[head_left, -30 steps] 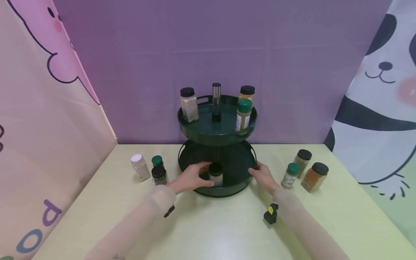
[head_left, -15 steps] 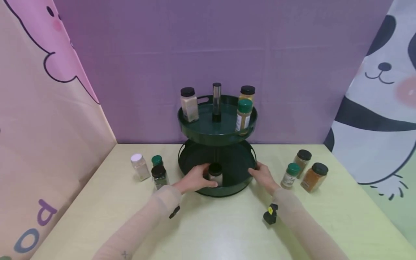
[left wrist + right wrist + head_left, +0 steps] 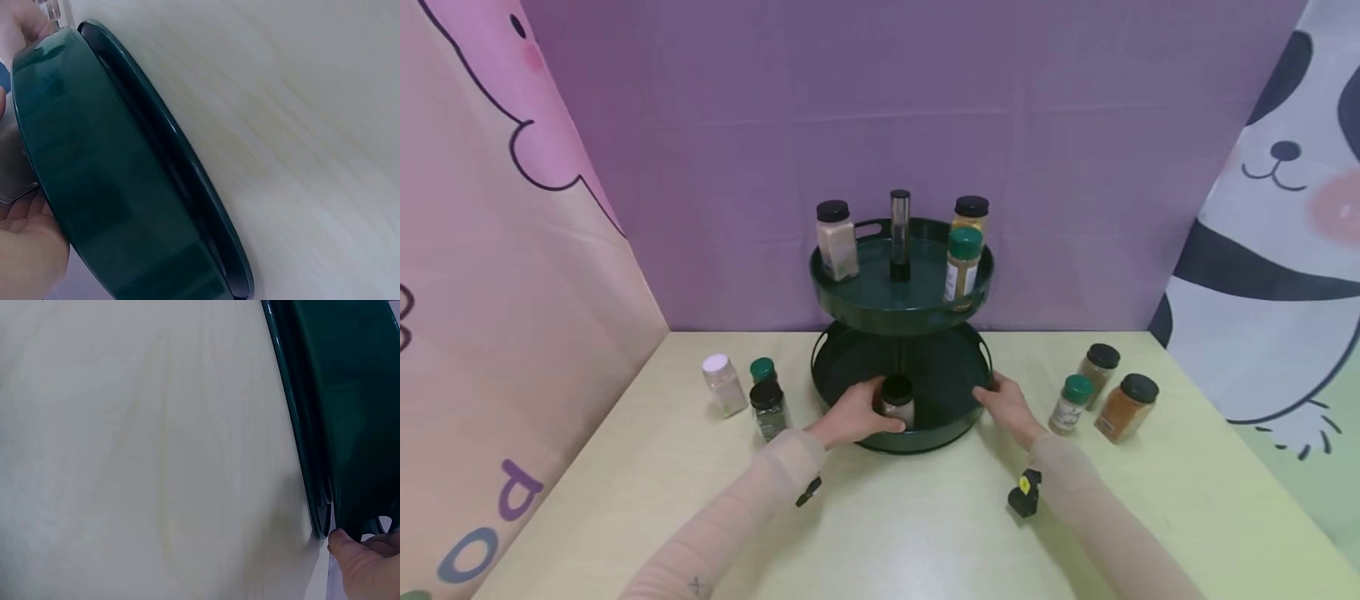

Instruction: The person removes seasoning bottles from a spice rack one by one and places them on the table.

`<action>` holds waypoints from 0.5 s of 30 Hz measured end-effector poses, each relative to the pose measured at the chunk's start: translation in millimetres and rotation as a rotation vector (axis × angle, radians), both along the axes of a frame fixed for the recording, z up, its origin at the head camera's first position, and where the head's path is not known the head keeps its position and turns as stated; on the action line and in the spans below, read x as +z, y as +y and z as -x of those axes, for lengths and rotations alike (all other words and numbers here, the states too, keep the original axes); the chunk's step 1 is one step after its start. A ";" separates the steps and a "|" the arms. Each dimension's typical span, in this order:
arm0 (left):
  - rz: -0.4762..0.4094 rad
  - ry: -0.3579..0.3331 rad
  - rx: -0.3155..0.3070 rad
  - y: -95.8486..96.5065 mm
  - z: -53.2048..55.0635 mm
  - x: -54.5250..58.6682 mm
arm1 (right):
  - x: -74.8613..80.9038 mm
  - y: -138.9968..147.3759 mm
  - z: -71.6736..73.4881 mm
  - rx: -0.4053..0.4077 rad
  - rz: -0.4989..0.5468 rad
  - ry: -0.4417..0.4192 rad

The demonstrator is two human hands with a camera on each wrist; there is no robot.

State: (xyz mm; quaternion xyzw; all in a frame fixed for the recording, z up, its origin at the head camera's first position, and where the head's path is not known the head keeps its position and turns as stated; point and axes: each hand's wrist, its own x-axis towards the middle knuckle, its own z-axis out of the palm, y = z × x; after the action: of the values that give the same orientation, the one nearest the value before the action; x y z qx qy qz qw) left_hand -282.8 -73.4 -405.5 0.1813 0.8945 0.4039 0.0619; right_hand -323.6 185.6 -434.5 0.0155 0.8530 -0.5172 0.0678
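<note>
A dark green two-tier turntable (image 3: 901,442) stands at the table's back middle. On its lower tier, near the front rim, is a black-lidded spice jar (image 3: 898,407). My left hand (image 3: 852,416) holds this jar, thumb in front and fingers behind; in the left wrist view the clear jar (image 3: 15,169) shows only in part beside the hand (image 3: 34,256). At the lower tier's right side my right hand (image 3: 1011,411) grips the rim by the handle cutout, as the right wrist view also shows, with the thumb outside. The upper tier carries a pale-filled jar (image 3: 837,246), a green-lidded jar (image 3: 962,271) and a yellow-filled jar (image 3: 970,215).
Left of the turntable stand a white-lidded jar (image 3: 725,387), a green-lidded jar (image 3: 763,372) and a black-lidded jar (image 3: 769,412). To the right are a small green-lidded jar (image 3: 1070,406), a brown-filled jar (image 3: 1099,372) and an orange-filled jar (image 3: 1126,410). A purple backdrop (image 3: 737,167) rises behind.
My left hand has moved slightly right and closed in around the jar on the lower tier. My right hand stays at the rim, and the jars have not visibly moved.
</note>
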 end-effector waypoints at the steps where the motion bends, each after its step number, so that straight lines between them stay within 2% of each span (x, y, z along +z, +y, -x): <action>1: 0.000 0.001 0.000 0.0 0.2 -0.2 | -0.2 0.0 0.0 0.000 0.000 -0.001; 15: -0.001 0.018 0.004 0.2 -0.9 0.8 | -0.6 -0.4 1.9 -0.003 0.013 -0.007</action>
State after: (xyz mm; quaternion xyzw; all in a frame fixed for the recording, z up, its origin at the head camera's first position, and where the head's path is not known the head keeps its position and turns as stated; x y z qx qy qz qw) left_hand -282.0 -73.2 -404.7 0.1830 0.8952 0.4029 0.0530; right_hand -325.5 185.2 -435.1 0.0180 0.8492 -0.5230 0.0704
